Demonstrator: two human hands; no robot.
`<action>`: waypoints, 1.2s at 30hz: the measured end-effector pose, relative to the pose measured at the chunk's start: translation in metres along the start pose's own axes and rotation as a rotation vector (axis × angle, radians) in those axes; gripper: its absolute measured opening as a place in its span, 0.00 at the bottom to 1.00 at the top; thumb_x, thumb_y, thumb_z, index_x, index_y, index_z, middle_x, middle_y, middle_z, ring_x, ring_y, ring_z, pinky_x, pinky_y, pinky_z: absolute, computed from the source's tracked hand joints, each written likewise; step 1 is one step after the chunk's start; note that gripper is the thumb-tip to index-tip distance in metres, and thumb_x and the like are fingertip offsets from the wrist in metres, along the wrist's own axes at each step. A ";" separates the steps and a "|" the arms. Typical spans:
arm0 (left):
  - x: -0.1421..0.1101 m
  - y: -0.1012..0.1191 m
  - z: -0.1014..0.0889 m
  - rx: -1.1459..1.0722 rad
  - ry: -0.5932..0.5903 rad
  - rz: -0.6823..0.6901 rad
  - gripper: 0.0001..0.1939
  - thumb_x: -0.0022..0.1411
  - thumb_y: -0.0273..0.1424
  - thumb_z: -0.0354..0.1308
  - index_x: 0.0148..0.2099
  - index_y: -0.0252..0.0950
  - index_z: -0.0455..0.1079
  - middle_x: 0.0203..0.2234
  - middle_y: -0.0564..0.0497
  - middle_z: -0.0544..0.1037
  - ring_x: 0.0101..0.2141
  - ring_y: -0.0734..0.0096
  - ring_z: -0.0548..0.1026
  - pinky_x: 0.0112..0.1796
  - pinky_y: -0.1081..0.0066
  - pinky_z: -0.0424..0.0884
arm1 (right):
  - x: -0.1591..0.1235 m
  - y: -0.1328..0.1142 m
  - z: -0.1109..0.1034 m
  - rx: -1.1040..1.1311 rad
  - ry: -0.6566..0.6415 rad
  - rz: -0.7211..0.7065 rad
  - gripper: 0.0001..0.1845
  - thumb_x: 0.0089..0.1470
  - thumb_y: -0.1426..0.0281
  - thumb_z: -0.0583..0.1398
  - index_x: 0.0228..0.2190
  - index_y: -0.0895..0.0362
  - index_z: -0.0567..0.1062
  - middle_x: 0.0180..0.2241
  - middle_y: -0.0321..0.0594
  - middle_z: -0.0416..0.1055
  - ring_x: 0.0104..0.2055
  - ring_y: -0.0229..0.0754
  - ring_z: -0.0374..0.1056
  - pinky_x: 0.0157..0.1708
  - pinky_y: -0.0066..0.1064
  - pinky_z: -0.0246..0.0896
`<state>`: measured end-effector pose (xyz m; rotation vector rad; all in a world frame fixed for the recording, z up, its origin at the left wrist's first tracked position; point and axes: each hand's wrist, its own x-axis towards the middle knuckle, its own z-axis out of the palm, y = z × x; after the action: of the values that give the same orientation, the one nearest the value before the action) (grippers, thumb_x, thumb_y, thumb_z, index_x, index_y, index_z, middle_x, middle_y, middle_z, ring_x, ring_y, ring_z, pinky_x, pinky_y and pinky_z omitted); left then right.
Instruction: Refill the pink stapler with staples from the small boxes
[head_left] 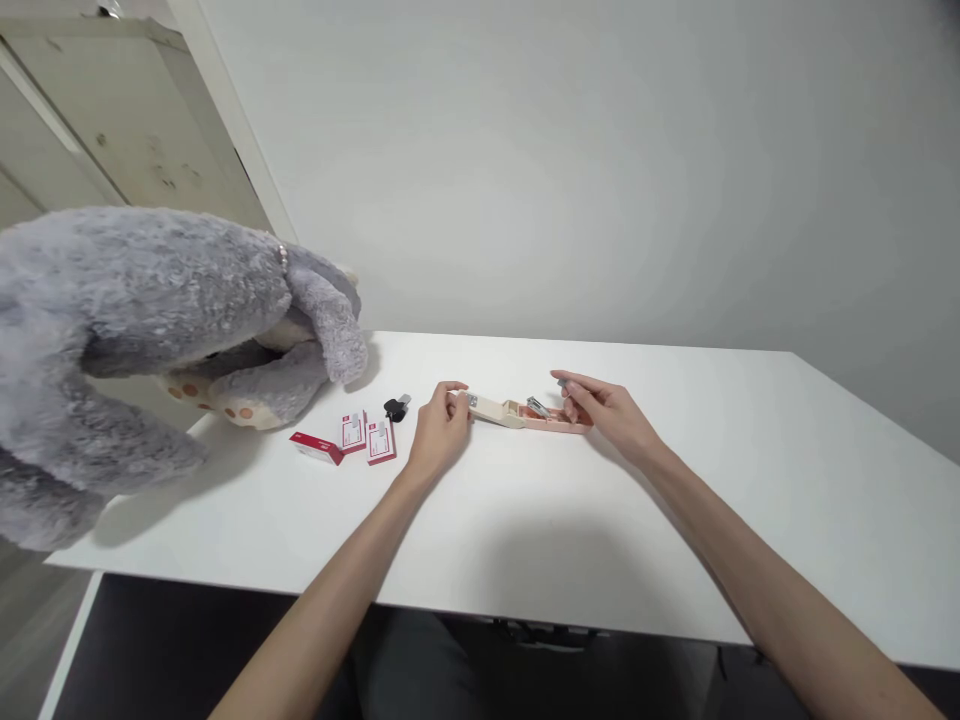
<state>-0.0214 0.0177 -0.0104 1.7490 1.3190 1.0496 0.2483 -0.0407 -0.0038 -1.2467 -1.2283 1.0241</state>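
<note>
A stapler (491, 409) lies folded open on the white table, its cream half to the left and its pink half to the right. My left hand (442, 428) is closed on the cream end. A metal piece (536, 406) stands raised from the pink half. My right hand (604, 408) pinches a small grey strip, which looks like a row of staples (562, 382), between thumb and index finger. Its lower fingers are close to the pink end; whether they touch it I cannot tell.
Left of my left hand lie red-and-white small boxes (381, 441), one tipped on its side (316, 448), and a small black object with a grey tab (396, 408). A large grey plush toy (150, 290) covers the table's left end. A wall (525, 200) rises behind.
</note>
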 end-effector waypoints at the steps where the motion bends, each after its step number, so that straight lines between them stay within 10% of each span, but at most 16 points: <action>1: 0.000 0.000 0.000 -0.001 0.001 -0.001 0.13 0.71 0.37 0.52 0.52 0.38 0.71 0.28 0.53 0.79 0.31 0.66 0.76 0.37 0.68 0.67 | 0.000 0.000 0.001 0.003 -0.002 0.001 0.39 0.56 0.41 0.67 0.56 0.56 0.81 0.28 0.35 0.68 0.34 0.41 0.68 0.50 0.46 0.73; 36: 0.001 -0.002 0.001 -0.015 0.009 0.014 0.14 0.72 0.38 0.52 0.52 0.38 0.72 0.27 0.53 0.78 0.30 0.66 0.76 0.36 0.68 0.67 | -0.007 -0.003 0.010 -0.425 -0.013 -0.187 0.17 0.62 0.52 0.64 0.39 0.49 0.85 0.45 0.44 0.82 0.43 0.50 0.74 0.38 0.39 0.67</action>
<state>-0.0212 0.0188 -0.0120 1.7464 1.3025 1.0739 0.2374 -0.0472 -0.0023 -1.4122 -1.5950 0.6533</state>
